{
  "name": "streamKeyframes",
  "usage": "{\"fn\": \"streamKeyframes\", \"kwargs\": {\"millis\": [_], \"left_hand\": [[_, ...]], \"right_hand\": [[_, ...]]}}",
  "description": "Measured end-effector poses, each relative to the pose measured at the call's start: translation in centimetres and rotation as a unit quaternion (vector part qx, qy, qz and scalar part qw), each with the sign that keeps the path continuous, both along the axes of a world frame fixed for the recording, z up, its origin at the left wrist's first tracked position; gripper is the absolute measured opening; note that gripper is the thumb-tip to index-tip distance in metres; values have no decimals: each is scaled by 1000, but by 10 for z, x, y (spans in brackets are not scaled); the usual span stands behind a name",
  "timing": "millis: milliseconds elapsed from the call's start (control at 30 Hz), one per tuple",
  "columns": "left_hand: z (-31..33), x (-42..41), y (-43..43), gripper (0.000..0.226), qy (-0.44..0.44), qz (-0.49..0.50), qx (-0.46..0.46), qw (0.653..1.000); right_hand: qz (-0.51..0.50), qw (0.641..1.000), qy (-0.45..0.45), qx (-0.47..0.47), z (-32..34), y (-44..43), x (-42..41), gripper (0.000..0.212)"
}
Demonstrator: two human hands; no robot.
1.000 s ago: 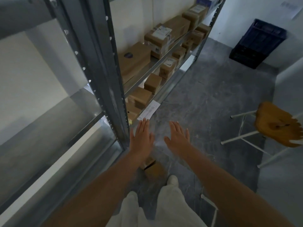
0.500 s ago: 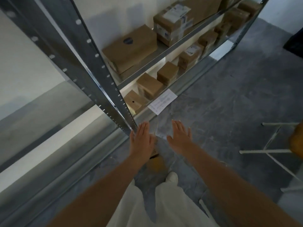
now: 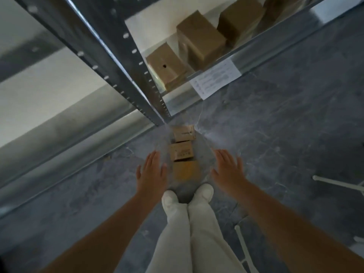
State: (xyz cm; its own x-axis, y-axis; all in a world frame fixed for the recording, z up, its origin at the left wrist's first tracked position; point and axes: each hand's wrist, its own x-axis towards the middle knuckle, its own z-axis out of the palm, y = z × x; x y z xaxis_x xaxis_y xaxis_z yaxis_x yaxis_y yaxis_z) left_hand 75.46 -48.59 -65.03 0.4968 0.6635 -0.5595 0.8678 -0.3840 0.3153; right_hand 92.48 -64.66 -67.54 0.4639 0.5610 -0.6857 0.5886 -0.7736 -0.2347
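Three small cardboard boxes lie in a row on the grey floor just ahead of my feet: a far box [image 3: 183, 133], a middle box [image 3: 181, 153] and a near yellowish box [image 3: 186, 170]. My left hand [image 3: 151, 172] hovers left of the near boxes, fingers straight, holding nothing. My right hand [image 3: 228, 170] hovers right of them, also flat and empty. Both hands are apart from the boxes.
A metal shelf upright [image 3: 126, 62] rises just beyond the boxes. The lowest shelf [image 3: 256, 58] holds several brown cartons, with a white paper label [image 3: 215, 78] on its front edge. White stool legs [image 3: 338, 183] stand at the right. My white shoes [image 3: 187, 196] are below the boxes.
The view has tilted down toward the floor, revealing the row of boxes. My hands have spread apart and now flank the boxes instead of covering them.
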Motion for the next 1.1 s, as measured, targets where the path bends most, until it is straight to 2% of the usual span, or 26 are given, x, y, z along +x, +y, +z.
{"fn": "streamKeyframes", "kwargs": {"millis": [200,333,567,633,700,733,800,900,1000,1067,1100], "left_hand": [[-103,-19,1,51,69,47,-59,995],[-147,-24,-15,47,76,109,-125,983],[-260,-30,-21,54,127,85,-197,968],[-302,-29,-18,55,131,103,-217,962],[-345,-28,-15,53,105,138,-240,955],[-363,-30,-14,50,89,160,-249,951],[-393,-33,-14,44,70,201,-266,940],[-433,-36,-10,38,65,252,-312,914],[-458,-34,-8,28,65,327,-358,872],[-457,-30,-6,35,59,368,-389,842],[-451,-28,-4,37,52,378,-399,834]], "right_hand": [[-69,995,46,-48,-106,-11,-25,65],[-94,990,81,-74,-154,-15,-47,65],[-158,976,125,-85,-255,2,-63,61],[-196,965,166,-60,-286,14,-63,49],[-194,955,223,-10,-320,31,-61,23],[-190,950,247,2,-337,37,-58,19],[-194,946,261,-21,-372,40,-47,22],[-243,941,227,-61,-411,34,-30,19],[-325,905,249,-118,-430,31,-28,9],[-390,869,277,-123,-430,35,-32,24],[-408,862,278,-118,-425,37,-32,23]]}}
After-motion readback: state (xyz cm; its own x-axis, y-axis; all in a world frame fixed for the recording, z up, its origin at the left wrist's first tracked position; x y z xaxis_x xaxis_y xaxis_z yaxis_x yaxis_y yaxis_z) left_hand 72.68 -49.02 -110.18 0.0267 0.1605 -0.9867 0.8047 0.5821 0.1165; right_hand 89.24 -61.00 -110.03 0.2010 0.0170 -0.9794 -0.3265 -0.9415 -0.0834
